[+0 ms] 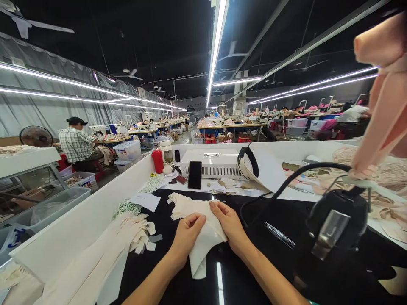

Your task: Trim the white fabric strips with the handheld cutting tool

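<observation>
A cream fabric piece point(203, 243) lies on the black tabletop point(254, 271) in front of me, on top of a small stack of similar pieces point(184, 205). My left hand point(187, 235) pinches its left side, fingers curled on the cloth. My right hand point(229, 224) grips its upper right edge, fingers bent over it. The two hands sit close together, almost touching.
A heap of cream cut pieces point(104, 254) lies at the left by the white side wall point(79, 224). A black iron point(337, 220) with a cable stands at the right. A phone point(194, 174) leans on a white machine point(213, 163). A person in a checked shirt point(78, 144) sits far left.
</observation>
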Available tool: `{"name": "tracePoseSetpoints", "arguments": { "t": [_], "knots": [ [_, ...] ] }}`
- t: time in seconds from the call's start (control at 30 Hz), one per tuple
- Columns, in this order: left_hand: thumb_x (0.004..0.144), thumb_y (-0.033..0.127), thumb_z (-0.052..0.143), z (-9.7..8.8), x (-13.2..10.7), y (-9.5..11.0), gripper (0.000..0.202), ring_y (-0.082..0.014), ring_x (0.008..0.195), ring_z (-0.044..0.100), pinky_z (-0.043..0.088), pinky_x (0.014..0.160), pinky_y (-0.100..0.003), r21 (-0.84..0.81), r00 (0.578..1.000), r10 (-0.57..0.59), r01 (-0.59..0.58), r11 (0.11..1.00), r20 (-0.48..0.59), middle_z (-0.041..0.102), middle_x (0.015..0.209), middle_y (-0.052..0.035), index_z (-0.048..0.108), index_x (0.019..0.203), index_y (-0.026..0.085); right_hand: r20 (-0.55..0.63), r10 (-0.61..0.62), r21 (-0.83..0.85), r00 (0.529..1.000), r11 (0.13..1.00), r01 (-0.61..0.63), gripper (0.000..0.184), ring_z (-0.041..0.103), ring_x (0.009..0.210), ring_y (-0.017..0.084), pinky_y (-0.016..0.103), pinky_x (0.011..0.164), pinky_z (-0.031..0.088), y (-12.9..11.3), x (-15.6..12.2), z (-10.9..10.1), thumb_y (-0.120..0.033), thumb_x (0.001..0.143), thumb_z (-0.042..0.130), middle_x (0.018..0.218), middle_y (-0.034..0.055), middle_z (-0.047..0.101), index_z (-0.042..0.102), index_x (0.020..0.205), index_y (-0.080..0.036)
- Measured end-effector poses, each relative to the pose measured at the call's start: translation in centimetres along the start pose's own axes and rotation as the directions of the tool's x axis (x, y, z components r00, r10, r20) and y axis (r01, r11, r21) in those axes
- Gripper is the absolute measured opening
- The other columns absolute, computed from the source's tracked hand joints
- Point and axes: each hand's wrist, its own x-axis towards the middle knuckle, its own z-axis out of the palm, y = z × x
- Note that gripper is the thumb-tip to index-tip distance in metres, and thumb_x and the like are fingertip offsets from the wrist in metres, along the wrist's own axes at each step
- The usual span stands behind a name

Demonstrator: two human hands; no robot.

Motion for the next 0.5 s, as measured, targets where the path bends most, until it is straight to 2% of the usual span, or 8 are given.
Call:
{"name": "tracePoseSetpoints", "arguments": {
  "t": [0.3,0.5],
  "knots": [
    [0.071,0.073,0.086,-0.37,0.24,-0.48,0.061,-0.0129,0.064,0.048,0.036,0.059,-0.023,-0.014,1.000,-0.002,0.002,1.000,0.007,0.063,0.072,-0.0008,0.075,0.080,0.014,0.014,-0.017,-0.002,1.000,1.000,0.017,0.034,0.073,0.099,0.023,0.042,0.086,0.063,-0.11,0.10,-0.07,-0.044,0.103,0.067,0.120,0.0072,0.072,0.068,0.124,-0.017],
    [0.076,0.079,0.079,-0.44,0.51,-0.76,0.064,-0.0146,0.067,0.049,0.041,0.062,-0.024,-0.031,0.999,0.041,-0.041,0.999,-0.007,0.059,0.072,-0.0007,0.068,0.074,0.016,0.094,-0.056,-0.062,0.994,0.996,0.062,0.032,0.073,0.099,0.023,0.041,0.085,0.063,-0.45,-0.22,0.49,-0.043,0.103,0.068,0.119,0.0065,0.072,0.069,0.122,-0.016]
  ]
}}
